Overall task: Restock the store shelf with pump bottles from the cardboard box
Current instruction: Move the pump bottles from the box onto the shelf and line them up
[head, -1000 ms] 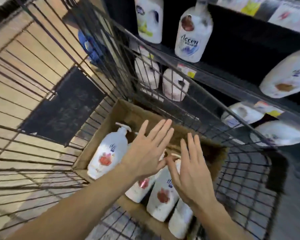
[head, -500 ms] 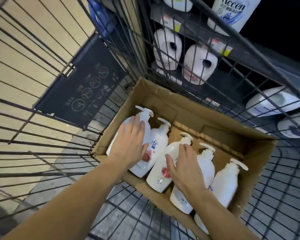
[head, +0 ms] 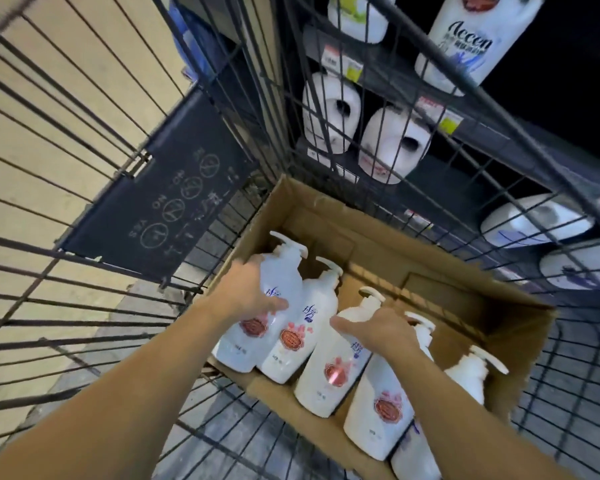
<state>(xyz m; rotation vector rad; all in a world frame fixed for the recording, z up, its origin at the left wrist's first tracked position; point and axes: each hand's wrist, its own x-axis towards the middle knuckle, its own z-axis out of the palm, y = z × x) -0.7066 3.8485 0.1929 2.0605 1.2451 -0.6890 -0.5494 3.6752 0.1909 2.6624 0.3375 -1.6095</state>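
Note:
An open cardboard box sits inside a black wire cart and holds several white pump bottles lying side by side, each with a red flower label. My left hand wraps around the leftmost bottle, thumb across its front. My right hand grips the neck end of the third bottle. A second bottle lies between them. More bottles lie to the right, under my right forearm.
The wire cart wall stands between the box and the dark store shelf. On the shelf are large white jugs and handled jugs with price tags. A black sign panel hangs on the cart's left side.
Both hands came down from hovering above the box onto the bottles and closed around them. The view tilted down and closer to the box.

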